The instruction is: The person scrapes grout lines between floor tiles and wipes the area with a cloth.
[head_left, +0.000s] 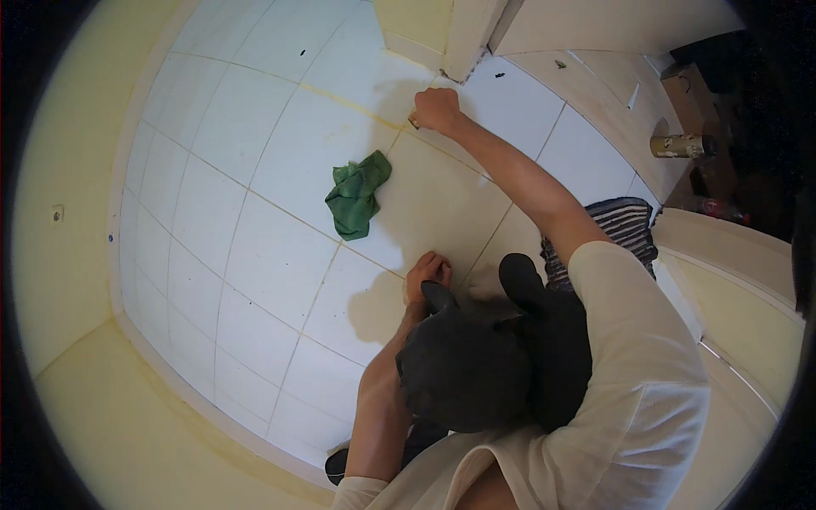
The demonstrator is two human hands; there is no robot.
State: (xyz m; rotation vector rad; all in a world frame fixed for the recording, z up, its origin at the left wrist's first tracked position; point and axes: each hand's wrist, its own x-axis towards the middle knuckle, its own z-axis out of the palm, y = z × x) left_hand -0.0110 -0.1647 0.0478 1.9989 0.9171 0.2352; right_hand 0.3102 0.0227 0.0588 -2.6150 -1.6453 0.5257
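Observation:
My right hand (437,110) reaches out low over the tiled floor (280,161), by the foot of a door frame. Its fingers are closed in a fist, and a small dark end of something pokes out on the left side; its kind is hidden. Nearer to me, my left hand (428,274) is low by the floor with its fingers loosely curled in, and nothing shows in them. Between the hands and to the left lies a crumpled green cloth (357,197), touched by neither.
A rounded black shape (463,370) covers the lower middle. To the right are a striped mat (608,234), a can-like cylinder (680,146) on its side and a cardboard box (693,93). The door frame (467,38) stands ahead. Yellowish walls (64,161) bound the left. Dark specks dot the tiles.

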